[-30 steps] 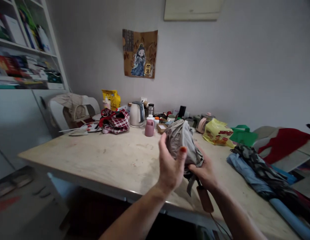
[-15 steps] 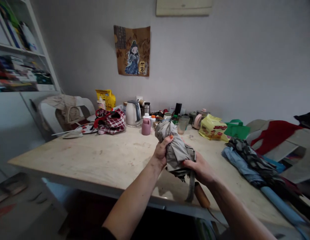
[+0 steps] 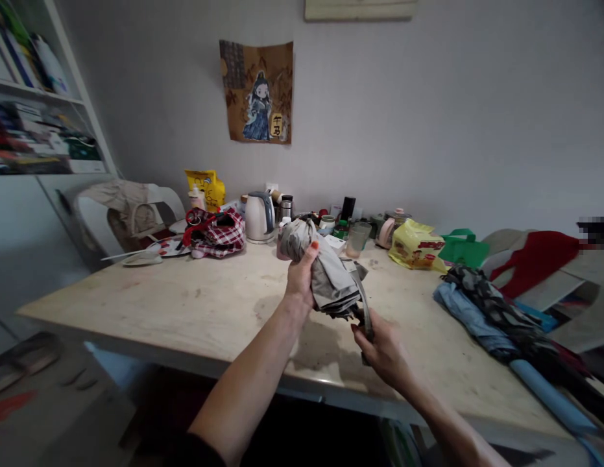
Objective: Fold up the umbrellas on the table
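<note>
A grey folded umbrella [image 3: 331,272] is held slantwise above the table's front half, its bundled top pointing up and left. My left hand [image 3: 300,280] is closed around the bunched canopy, thumb lying across the fabric. At the lower end, by the canopy's loose edges, my right hand [image 3: 385,345] is closed on the handle end of the umbrella, which its fingers hide. A grey strap [image 3: 364,301] runs down from the canopy to that hand.
On the wooden table [image 3: 194,305], an electric kettle [image 3: 259,219], a plaid cloth bag [image 3: 218,235], a glass [image 3: 359,240] and a yellow snack bag [image 3: 415,245] stand along the back. Folded umbrellas, one light blue [image 3: 477,318], lie at the right.
The umbrella has shifted left and a little up with my left hand. My right hand has slid from the canopy's side down to the handle end, covering the brown handle that showed before.
</note>
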A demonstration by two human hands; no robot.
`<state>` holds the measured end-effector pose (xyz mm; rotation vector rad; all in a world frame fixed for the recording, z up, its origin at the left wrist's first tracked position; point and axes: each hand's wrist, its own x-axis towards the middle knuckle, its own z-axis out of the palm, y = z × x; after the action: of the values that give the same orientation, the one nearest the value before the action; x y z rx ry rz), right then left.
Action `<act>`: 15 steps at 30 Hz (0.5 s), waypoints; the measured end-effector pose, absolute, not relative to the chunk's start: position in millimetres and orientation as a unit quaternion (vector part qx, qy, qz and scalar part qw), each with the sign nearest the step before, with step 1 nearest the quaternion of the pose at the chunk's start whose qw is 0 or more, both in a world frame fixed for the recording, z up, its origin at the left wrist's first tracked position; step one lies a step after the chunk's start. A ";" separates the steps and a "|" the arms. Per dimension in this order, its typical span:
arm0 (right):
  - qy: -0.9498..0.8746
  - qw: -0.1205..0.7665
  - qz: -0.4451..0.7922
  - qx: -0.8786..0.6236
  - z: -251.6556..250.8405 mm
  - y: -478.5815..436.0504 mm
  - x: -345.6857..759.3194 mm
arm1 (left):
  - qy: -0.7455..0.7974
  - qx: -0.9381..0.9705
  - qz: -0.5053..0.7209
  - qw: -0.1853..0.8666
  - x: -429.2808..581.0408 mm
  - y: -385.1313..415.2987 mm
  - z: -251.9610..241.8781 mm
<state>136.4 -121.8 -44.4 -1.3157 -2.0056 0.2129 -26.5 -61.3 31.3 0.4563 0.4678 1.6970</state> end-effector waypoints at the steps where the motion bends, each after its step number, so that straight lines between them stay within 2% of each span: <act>1: -0.779 0.363 0.074 -0.507 -41.6 -120.6 135.0 | 0.182 0.216 0.730 0.622 -22.7 -64.8 27.8; 4: -0.768 0.385 0.078 -0.506 -27.5 -119.4 130.4 | 0.137 0.264 0.715 0.632 -11.9 -74.0 18.7; 9: -0.741 0.385 0.222 -0.503 -8.5 -126.3 126.9 | 0.119 0.318 0.703 0.625 -9.6 -76.9 13.8; 15: -0.716 0.373 0.351 -0.475 -6.6 -136.7 118.7 | 0.097 0.371 0.576 0.722 -10.6 -78.3 -2.6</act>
<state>118.7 -136.7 -6.6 -1.2161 -1.8347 0.8980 -10.6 -78.3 -2.6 0.8200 0.2143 1.2714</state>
